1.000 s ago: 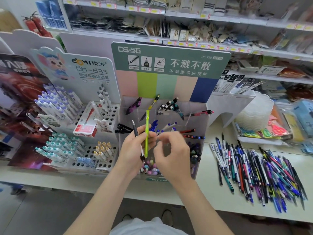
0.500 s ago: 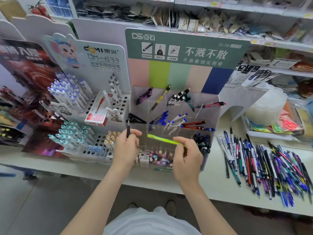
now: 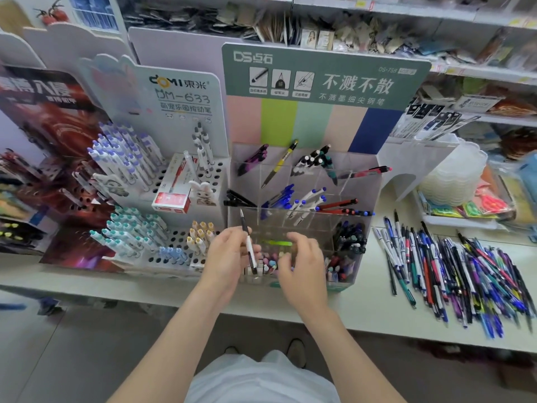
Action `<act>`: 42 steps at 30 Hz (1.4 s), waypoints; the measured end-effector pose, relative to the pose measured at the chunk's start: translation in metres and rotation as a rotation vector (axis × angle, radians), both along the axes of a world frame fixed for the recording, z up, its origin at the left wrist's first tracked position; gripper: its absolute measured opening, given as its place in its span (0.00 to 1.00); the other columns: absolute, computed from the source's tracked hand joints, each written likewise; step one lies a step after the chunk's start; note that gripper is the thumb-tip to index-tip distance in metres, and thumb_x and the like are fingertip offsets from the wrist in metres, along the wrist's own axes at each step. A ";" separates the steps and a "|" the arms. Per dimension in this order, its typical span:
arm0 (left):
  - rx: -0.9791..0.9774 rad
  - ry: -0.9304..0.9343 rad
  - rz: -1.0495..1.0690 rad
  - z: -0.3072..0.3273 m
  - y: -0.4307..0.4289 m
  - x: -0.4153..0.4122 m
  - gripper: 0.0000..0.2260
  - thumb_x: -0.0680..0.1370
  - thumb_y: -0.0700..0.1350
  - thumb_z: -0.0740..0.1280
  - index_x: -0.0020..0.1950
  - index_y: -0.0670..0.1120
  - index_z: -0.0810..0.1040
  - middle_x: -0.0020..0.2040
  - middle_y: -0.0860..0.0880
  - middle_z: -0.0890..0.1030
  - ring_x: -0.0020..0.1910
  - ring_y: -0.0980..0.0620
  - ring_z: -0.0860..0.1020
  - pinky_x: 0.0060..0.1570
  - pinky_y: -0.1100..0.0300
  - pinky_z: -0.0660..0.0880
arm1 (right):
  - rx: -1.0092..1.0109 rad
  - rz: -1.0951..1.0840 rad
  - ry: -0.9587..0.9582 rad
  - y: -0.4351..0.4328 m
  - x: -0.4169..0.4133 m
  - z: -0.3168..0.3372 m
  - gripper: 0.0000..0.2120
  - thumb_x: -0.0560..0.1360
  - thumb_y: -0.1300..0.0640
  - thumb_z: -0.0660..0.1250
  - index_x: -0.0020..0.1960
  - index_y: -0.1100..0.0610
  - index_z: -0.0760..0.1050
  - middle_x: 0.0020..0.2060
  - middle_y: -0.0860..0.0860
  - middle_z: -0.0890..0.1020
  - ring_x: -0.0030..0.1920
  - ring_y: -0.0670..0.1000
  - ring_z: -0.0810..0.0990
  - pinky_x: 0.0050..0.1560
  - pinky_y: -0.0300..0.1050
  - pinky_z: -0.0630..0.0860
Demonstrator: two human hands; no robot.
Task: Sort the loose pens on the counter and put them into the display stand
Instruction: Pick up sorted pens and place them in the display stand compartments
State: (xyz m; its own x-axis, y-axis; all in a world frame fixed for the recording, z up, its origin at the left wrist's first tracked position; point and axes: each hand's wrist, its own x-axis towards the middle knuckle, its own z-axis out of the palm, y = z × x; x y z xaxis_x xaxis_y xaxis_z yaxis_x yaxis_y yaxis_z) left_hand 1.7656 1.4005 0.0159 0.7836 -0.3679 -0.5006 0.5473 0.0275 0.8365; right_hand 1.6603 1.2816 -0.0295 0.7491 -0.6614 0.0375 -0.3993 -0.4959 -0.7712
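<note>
- A person's left hand point(image 3: 229, 257) grips a black-and-white pen point(image 3: 247, 237) nearly upright, tip down, at the front left corner of the clear display stand point(image 3: 374, 196).
- The right hand point(image 3: 303, 266) has its fingers curled at the right end of a lime-green pen point(image 3: 276, 243). The pen lies crosswise, left to right, at the stand's front row of compartments. Blur hides whether the fingers pinch it or merely touch it.
- The pile of loose pens point(image 3: 453, 269) lies on the white tabletop point(image 3: 348, 309), to the right of both hands and beyond the stand's right wall. Their long axes run mostly near to far, fanned slightly. The right hand is the nearer, so the next pick would likely be its job, a sideways reach and a grip across a barrel.
- The stand's compartments already hold sorted groups: black, blue-capped, red, and purple pens, plus one yellow.
- To the left, a hole-grid rack point(image 3: 203, 181) carries white pens and a red box point(image 3: 171, 196).
- Behind the stand, a green header card point(image 3: 319, 77) reads "DS点石", "不溅不散", "不溅墨细尖钢笔" and "DS-758".
- The neighbouring card point(image 3: 180, 91) reads "DOMI 東米", "DM-633" and "萌宠乐园按动笔".
- Store shelves point(image 3: 377, 16) of packaged goods fill the background, their labels too blurred to read.
</note>
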 end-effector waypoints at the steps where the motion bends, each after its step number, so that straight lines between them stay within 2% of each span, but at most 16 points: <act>1: -0.019 -0.018 -0.019 0.003 -0.001 0.001 0.08 0.85 0.39 0.63 0.59 0.38 0.79 0.40 0.47 0.81 0.44 0.47 0.83 0.47 0.51 0.82 | 0.010 -0.018 -0.062 0.002 0.000 0.007 0.14 0.81 0.57 0.63 0.65 0.47 0.76 0.55 0.40 0.72 0.51 0.45 0.79 0.49 0.51 0.82; 5: -0.139 -0.039 -0.098 0.026 -0.015 0.002 0.06 0.85 0.41 0.67 0.55 0.39 0.80 0.44 0.44 0.82 0.45 0.47 0.82 0.48 0.53 0.81 | 0.100 0.061 -0.298 0.008 0.003 0.052 0.08 0.84 0.53 0.64 0.61 0.48 0.77 0.47 0.40 0.81 0.42 0.50 0.84 0.39 0.52 0.84; 8: -0.229 -0.040 -0.140 0.044 -0.032 0.003 0.08 0.86 0.42 0.66 0.56 0.38 0.81 0.45 0.44 0.84 0.44 0.47 0.83 0.48 0.54 0.82 | 0.128 -0.043 -0.430 0.008 0.007 0.085 0.06 0.82 0.58 0.70 0.58 0.51 0.82 0.43 0.43 0.85 0.40 0.50 0.85 0.41 0.48 0.83; 10: -0.165 -0.097 -0.181 0.052 -0.045 0.006 0.12 0.87 0.44 0.64 0.57 0.37 0.82 0.48 0.42 0.86 0.44 0.47 0.84 0.45 0.54 0.83 | 0.235 -0.201 -0.520 -0.002 0.012 0.101 0.04 0.82 0.59 0.72 0.55 0.52 0.83 0.40 0.48 0.87 0.37 0.51 0.85 0.40 0.51 0.84; 12: -0.002 -0.236 -0.206 0.058 -0.058 0.010 0.09 0.86 0.45 0.64 0.59 0.43 0.82 0.53 0.43 0.87 0.44 0.49 0.85 0.46 0.53 0.84 | 0.280 -0.334 -0.653 -0.021 0.017 0.116 0.04 0.83 0.59 0.70 0.57 0.55 0.83 0.38 0.52 0.86 0.35 0.53 0.85 0.38 0.49 0.84; 15: 0.254 -0.567 -0.273 0.066 -0.072 0.019 0.10 0.84 0.42 0.66 0.65 0.49 0.79 0.58 0.51 0.83 0.47 0.59 0.82 0.51 0.59 0.81 | 0.104 -0.381 -0.731 -0.060 0.029 0.132 0.08 0.87 0.57 0.64 0.60 0.57 0.81 0.40 0.50 0.86 0.38 0.50 0.86 0.41 0.48 0.84; 17: 0.371 -0.731 -0.344 0.070 -0.082 0.028 0.16 0.84 0.43 0.66 0.73 0.49 0.74 0.65 0.54 0.77 0.50 0.64 0.77 0.51 0.64 0.73 | -0.083 -0.353 -0.657 -0.083 0.042 0.139 0.09 0.88 0.55 0.61 0.60 0.54 0.79 0.41 0.47 0.85 0.40 0.47 0.85 0.44 0.45 0.82; 19: 0.434 -0.857 -0.393 0.072 -0.093 0.036 0.21 0.85 0.43 0.65 0.78 0.46 0.70 0.69 0.50 0.73 0.56 0.60 0.77 0.58 0.61 0.69 | -0.233 -0.294 -0.528 -0.103 0.058 0.140 0.10 0.87 0.55 0.61 0.59 0.56 0.79 0.43 0.44 0.83 0.42 0.45 0.81 0.46 0.42 0.77; 21: 0.470 -0.931 -0.400 0.071 -0.104 0.042 0.22 0.84 0.41 0.64 0.79 0.43 0.68 0.71 0.45 0.71 0.65 0.48 0.75 0.64 0.58 0.68 | -0.307 -0.201 -0.358 -0.120 0.076 0.135 0.10 0.87 0.56 0.61 0.57 0.60 0.79 0.46 0.50 0.81 0.47 0.52 0.78 0.51 0.49 0.73; 24: 0.507 -0.985 -0.396 0.068 -0.115 0.049 0.24 0.83 0.38 0.66 0.79 0.41 0.68 0.72 0.41 0.71 0.71 0.43 0.71 0.68 0.56 0.66 | -0.492 -0.019 -0.083 -0.125 0.091 0.127 0.11 0.84 0.59 0.62 0.50 0.64 0.80 0.45 0.65 0.80 0.48 0.69 0.77 0.51 0.62 0.74; 26: 0.515 -1.035 -0.402 0.067 -0.120 0.052 0.24 0.82 0.36 0.67 0.79 0.40 0.69 0.72 0.40 0.73 0.71 0.41 0.71 0.70 0.53 0.67 | -0.442 0.005 -0.070 -0.126 0.086 0.125 0.12 0.81 0.59 0.60 0.52 0.64 0.80 0.48 0.64 0.80 0.49 0.68 0.77 0.52 0.64 0.76; 28: 0.531 -1.094 -0.409 0.066 -0.123 0.056 0.25 0.81 0.34 0.67 0.78 0.40 0.71 0.70 0.39 0.76 0.70 0.40 0.73 0.69 0.49 0.70 | -0.351 -0.119 -0.090 -0.134 0.077 0.125 0.13 0.75 0.56 0.58 0.54 0.62 0.76 0.49 0.60 0.80 0.51 0.65 0.76 0.54 0.61 0.75; 30: 0.538 -1.133 -0.406 0.066 -0.127 0.060 0.25 0.80 0.33 0.69 0.77 0.41 0.72 0.67 0.40 0.80 0.67 0.40 0.77 0.66 0.46 0.74 | -0.454 -0.146 0.092 -0.141 0.071 0.120 0.16 0.72 0.52 0.61 0.56 0.58 0.76 0.50 0.57 0.81 0.53 0.64 0.76 0.55 0.59 0.73; 33: 0.520 -1.199 -0.410 0.070 -0.138 0.066 0.22 0.78 0.34 0.72 0.72 0.42 0.77 0.59 0.41 0.85 0.59 0.39 0.82 0.58 0.44 0.78 | -0.626 -0.017 0.365 -0.144 0.072 0.112 0.22 0.75 0.41 0.65 0.64 0.51 0.78 0.55 0.55 0.80 0.59 0.64 0.72 0.59 0.59 0.67; 38: 0.559 -1.287 -0.563 0.079 -0.154 0.073 0.29 0.76 0.31 0.70 0.76 0.45 0.74 0.62 0.40 0.77 0.61 0.35 0.77 0.61 0.44 0.75 | -0.562 0.119 0.284 -0.170 0.080 0.109 0.22 0.79 0.38 0.68 0.69 0.46 0.75 0.57 0.53 0.82 0.55 0.62 0.70 0.55 0.58 0.67; 42: 0.522 -1.337 -0.558 0.076 -0.160 0.079 0.22 0.77 0.34 0.73 0.70 0.48 0.80 0.61 0.44 0.71 0.58 0.36 0.78 0.63 0.42 0.75 | -0.519 0.197 0.185 -0.185 0.073 0.111 0.15 0.79 0.41 0.69 0.62 0.47 0.76 0.51 0.47 0.83 0.52 0.60 0.69 0.51 0.57 0.67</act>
